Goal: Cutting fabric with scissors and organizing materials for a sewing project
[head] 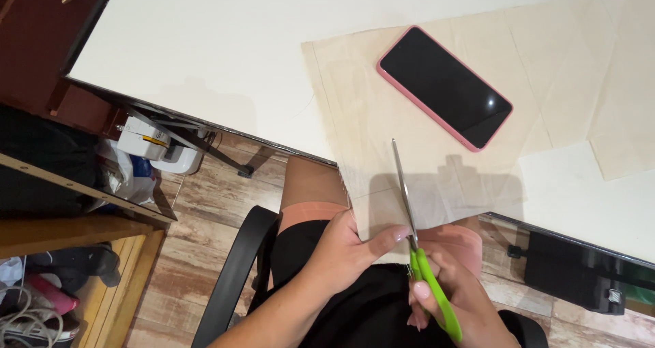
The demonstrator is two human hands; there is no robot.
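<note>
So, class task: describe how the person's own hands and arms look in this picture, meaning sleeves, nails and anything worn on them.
Both forearms are bare, with no sleeves in view. The left hand and the right hand have fairly long nails painted pale pink. No rings, watch or bracelets show on either hand or wrist.

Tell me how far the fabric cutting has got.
Done: the scissors have entered the cream fabric at its near edge. In hand: the right hand works them while the left hand holds that edge. Left: the stretch toward the pink-cased phone looks uncut.
</note>
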